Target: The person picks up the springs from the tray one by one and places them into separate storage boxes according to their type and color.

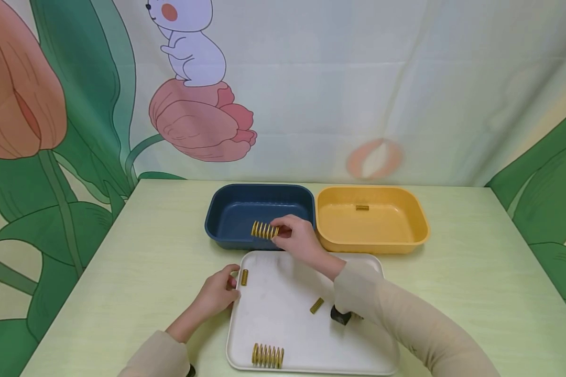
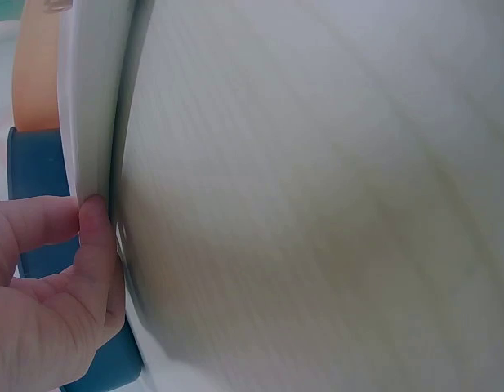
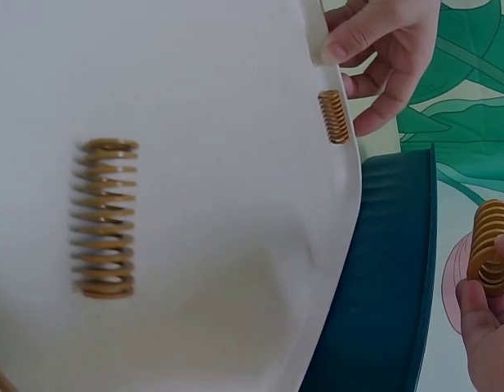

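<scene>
My right hand (image 1: 298,238) pinches a large gold coil spring (image 1: 264,230) by one end, above the front part of the blue bin (image 1: 231,244). In the right wrist view that spring (image 3: 487,241) shows at the right edge, between thumb and fingers. My left hand (image 1: 217,289) grips the left rim of the white tray (image 1: 283,309), thumb and fingers pinching it in the left wrist view. Close by, a small spring (image 1: 244,277) lies inside the tray's left edge. Another small spring (image 1: 317,306) lies mid-tray, and a large spring (image 1: 267,356) near the front.
The yellow bin (image 1: 372,247) stands right of the blue one and holds a small spring (image 1: 362,208). Under my right forearm a further spring (image 1: 357,315) is mostly hidden. A printed curtain (image 1: 311,104) hangs behind the table (image 1: 476,293).
</scene>
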Available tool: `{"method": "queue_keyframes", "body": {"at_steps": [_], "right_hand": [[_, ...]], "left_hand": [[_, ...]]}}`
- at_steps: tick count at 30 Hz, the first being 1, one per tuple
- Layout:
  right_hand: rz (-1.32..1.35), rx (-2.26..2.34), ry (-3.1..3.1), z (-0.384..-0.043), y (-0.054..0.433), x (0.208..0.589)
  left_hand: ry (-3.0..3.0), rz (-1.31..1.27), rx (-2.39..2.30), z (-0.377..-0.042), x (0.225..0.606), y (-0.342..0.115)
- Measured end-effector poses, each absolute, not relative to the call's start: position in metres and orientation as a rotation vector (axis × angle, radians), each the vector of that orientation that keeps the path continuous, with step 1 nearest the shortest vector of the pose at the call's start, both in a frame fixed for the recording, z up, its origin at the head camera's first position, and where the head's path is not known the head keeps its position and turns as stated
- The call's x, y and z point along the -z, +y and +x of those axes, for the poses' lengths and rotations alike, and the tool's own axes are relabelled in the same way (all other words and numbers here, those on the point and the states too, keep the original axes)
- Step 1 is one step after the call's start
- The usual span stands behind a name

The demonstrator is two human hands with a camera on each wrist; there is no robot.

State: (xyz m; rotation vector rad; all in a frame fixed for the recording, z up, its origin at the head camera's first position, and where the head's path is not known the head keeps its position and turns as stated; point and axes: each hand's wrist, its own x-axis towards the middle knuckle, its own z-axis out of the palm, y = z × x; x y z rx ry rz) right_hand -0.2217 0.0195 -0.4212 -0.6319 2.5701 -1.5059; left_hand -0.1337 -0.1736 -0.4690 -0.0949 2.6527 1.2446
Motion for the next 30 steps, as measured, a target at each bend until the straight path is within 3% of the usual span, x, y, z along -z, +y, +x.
{"method": "queue_keyframes", "body": {"at_steps": [30], "right_hand": [[-0.394, 1.566, 2.51, -0.252, 0.013, 0.43]], "left_hand": [[2.665, -0.084, -1.225, -0.132, 0.467, -0.174]]}}
